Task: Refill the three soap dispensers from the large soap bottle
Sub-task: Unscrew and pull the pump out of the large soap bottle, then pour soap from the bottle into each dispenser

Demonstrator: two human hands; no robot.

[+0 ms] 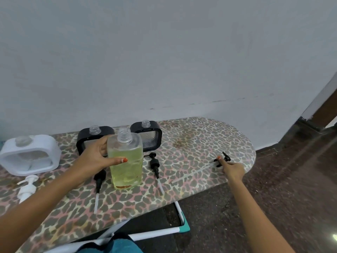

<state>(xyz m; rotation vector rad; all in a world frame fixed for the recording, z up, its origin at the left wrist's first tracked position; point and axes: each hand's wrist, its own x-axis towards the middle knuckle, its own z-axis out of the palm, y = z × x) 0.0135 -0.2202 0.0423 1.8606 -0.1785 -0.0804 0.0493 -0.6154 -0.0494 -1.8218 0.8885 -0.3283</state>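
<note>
Large soap bottle [125,161]: clear, rectangular with rounded shoulders, and a bare threaded neck with no cap. It stands upright near the front middle of the table [191,139]. The yellow-green liquid reaches almost to the shoulder, with bubbles through it and a reddish-brown patch at the base. Cannot tell whether the base touches the table or sits just above it.

Left hand [94,157]: grips the bottle from its left side. The thumb crosses the front face, and the fingers wrap round the back, mostly hidden.

Right hand [232,169]: well apart from the bottle, near the rounded right end of the table. The fingers are curled and pinch the black collar of a long-tube pump [221,161], which lies flat with its clear tube running left.

Dispensers, all upright along the wall with open necks:
- White dispenser [30,156], far left.
- Left black dispenser [91,136], partly behind the left hand.
- Right black dispenser [147,136], just behind the bottle.

Loose pumps lying flat:
- White pump [27,187], in front of the white dispenser.
- Left black pump [99,181], just left of the bottle.
- Middle black pump [155,165], just right of the bottle.

The table cover is leopard print.
</note>
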